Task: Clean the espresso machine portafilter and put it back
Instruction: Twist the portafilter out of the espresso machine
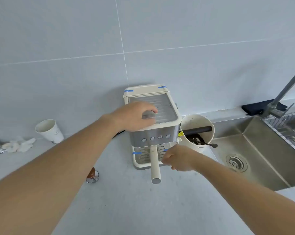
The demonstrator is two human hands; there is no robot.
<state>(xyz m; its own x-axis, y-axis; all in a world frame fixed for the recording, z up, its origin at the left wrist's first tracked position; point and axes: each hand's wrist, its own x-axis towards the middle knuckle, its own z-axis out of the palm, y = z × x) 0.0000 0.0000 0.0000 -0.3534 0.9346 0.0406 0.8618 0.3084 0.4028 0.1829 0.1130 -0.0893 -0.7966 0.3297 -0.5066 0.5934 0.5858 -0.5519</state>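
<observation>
Here the left hand [135,116] lies flat and open on top of the espresso machine [153,119] to keep it from sliding. The portafilter [155,164] sits locked in, handle toward 6 o'clock. The right hand [177,157], fingers loosely curled, holds nothing beside it.

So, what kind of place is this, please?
Most likely a home or office kitchen: a cream and steel espresso machine stands on a pale grey counter against a tiled wall, beside a stainless steel sink with a tap.

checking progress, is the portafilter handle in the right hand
No, the right hand sits beside the portafilter handle, apart from it and holding nothing.
</observation>
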